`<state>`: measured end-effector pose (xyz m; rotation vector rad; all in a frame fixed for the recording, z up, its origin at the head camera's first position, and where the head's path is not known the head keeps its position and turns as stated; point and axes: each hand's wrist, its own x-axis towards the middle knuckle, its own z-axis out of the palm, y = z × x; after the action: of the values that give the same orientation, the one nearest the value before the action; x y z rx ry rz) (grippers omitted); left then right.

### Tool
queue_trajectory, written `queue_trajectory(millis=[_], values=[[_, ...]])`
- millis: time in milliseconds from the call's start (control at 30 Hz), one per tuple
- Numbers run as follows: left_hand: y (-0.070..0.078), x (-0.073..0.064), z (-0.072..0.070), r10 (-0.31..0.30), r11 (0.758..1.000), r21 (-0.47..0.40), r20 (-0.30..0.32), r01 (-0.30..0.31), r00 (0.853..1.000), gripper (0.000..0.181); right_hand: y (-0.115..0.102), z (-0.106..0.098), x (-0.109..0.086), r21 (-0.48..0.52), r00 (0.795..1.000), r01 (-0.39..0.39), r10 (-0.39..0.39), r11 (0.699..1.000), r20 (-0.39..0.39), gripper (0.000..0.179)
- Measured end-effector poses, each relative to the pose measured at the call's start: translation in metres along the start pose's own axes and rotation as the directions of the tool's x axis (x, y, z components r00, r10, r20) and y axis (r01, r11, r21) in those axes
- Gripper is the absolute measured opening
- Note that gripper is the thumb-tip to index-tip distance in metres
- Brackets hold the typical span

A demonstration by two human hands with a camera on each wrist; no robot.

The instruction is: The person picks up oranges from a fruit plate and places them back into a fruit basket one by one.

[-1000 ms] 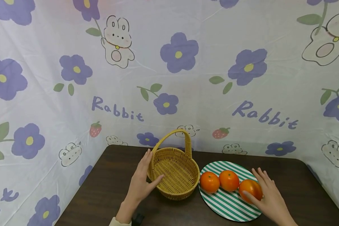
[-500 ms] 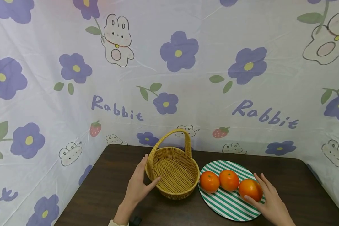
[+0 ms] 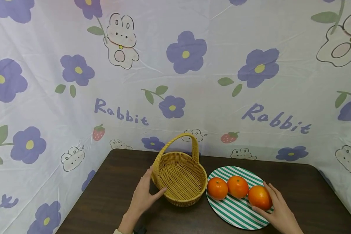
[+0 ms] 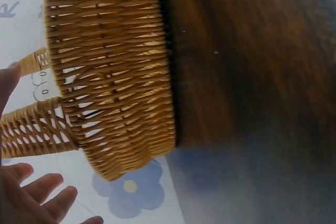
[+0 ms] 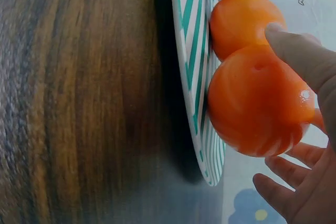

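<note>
Though touch is unclear overhead, right wrist shows fingers (image 5: 286, 171) behind orange (image 5: 252, 103).

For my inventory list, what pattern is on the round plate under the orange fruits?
The round plate has green and white stripes, best seen in the head view.

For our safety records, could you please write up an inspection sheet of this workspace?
Surface: dark brown wood-grain table, far corners rounded.
Job's things: round yellow-brown woven basket with an arched handle; to its right, a round green-and-white striped plate bearing three round orange fruits.
Clutter: small dark object at the head view's bottom edge, unidentifiable.
Hands: left hand at the basket's left side, contact unclear; right hand around the rightmost fruit, firm grip unconfirmed.
Cables: nothing seen.
Surroundings: creased white fabric backdrop printed with purple flowers, rabbits and strawberries.
</note>
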<state>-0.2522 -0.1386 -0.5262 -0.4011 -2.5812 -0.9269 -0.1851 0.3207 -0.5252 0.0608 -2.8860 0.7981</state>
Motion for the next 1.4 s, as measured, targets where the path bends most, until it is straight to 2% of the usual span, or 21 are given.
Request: queue_trajectory(millis=[233,400,533,800,1100,1233,1400], values=[[-0.008,0.0,0.007,-0.073,0.997,0.046,0.074,0.069,0.995,0.097,-0.001,0.001,0.0,-0.003,1.0,-0.023,0.023,1.0,0.009,0.103],[-0.012,-0.001,0.011,-0.157,0.986,0.074,0.118,0.149,0.98,0.097,0.0,0.002,0.001,0.003,1.0,-0.02,0.02,1.0,0.005,0.098],[-0.013,-0.002,0.013,-0.191,0.981,0.07,0.143,0.183,0.971,0.094,0.0,0.003,0.002,0.014,1.0,-0.002,0.002,1.0,-0.015,0.09],[-0.016,-0.001,0.016,-0.208,0.978,0.068,0.168,0.199,0.964,0.089,0.001,0.003,0.001,0.034,0.999,-0.01,0.011,0.999,-0.041,0.087],[-0.013,-0.002,0.013,-0.213,0.974,0.112,0.187,0.195,0.959,0.09,-0.005,-0.002,-0.003,0.063,0.997,-0.048,0.051,0.997,-0.052,0.088],[-0.011,-0.002,0.011,-0.218,0.972,0.13,0.202,0.194,0.955,0.091,-0.01,-0.003,-0.004,0.071,0.994,-0.036,0.044,0.997,-0.104,0.086],[-0.011,-0.003,0.012,-0.213,0.971,0.152,0.207,0.184,0.955,0.09,-0.02,-0.005,-0.003,0.08,0.976,0.03,-0.012,0.996,-0.216,0.084]])
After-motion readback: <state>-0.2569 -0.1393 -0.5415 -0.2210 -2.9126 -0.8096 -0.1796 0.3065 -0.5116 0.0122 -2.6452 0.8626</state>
